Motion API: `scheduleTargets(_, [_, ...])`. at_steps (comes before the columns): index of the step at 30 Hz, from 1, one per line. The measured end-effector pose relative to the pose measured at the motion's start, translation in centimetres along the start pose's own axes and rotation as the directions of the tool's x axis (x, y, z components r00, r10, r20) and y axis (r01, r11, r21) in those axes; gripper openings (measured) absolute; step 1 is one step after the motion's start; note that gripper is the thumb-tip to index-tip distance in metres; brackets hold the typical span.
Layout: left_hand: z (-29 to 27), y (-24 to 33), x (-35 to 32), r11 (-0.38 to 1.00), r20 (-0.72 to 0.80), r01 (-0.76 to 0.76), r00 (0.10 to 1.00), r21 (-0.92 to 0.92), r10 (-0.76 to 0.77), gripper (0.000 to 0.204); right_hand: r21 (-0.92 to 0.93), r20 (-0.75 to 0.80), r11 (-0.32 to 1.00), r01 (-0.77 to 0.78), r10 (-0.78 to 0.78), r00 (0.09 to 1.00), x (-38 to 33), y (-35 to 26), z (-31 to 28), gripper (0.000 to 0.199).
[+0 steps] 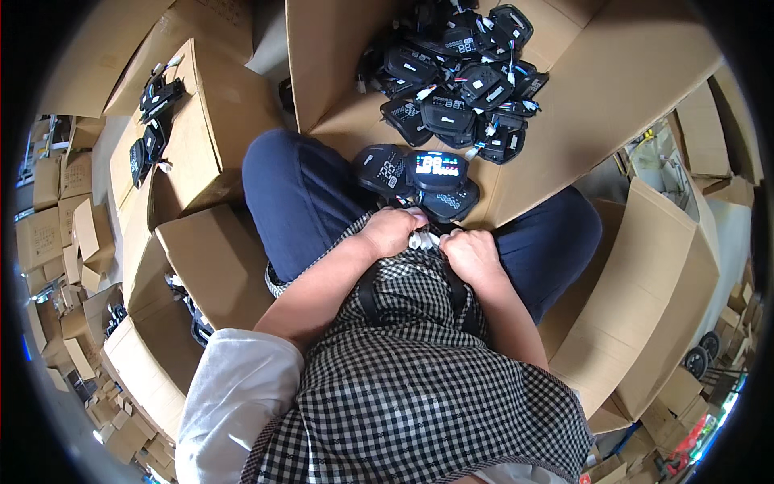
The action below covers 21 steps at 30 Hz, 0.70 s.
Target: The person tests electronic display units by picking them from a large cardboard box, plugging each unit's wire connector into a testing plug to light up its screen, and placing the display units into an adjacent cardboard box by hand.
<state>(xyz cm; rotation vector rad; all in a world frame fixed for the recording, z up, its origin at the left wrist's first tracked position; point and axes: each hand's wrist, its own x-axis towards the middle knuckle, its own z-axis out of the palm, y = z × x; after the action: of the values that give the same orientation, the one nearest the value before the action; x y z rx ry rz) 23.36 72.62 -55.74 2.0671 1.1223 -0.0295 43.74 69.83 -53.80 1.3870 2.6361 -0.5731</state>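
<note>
Bright, even centre, display (436, 165) glowing at upper middle, shadowed box (219, 270) at left, fisheye-bent edges, black corners

At one o'clock, a black rounded plastic display unit (436, 170) glows white and blue; white plastic connectors (423, 240) centrally; black-and-white checked cloth apron (419, 403) at six; navy cloth trousers (290, 177) at ten.
</note>
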Motion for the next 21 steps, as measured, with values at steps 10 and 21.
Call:
scheduleTargets(10, [-0.6,-0.6,1.6,0.932,-0.253,-0.123,0.967,-0.341,0.036,0.029,0.150,-0.180,0.960,-0.235,0.261,0.949,0.4,1.0,-2.2,0.009])
scheduleTargets(21, [1.3,-1.5,1.0,0.855,-0.254,-0.065,0.964,-0.515,-0.080,0.024,0.349,-0.377,0.907,-0.238,0.368,0.850,-1.1,-1.0,-3.5,0.006])
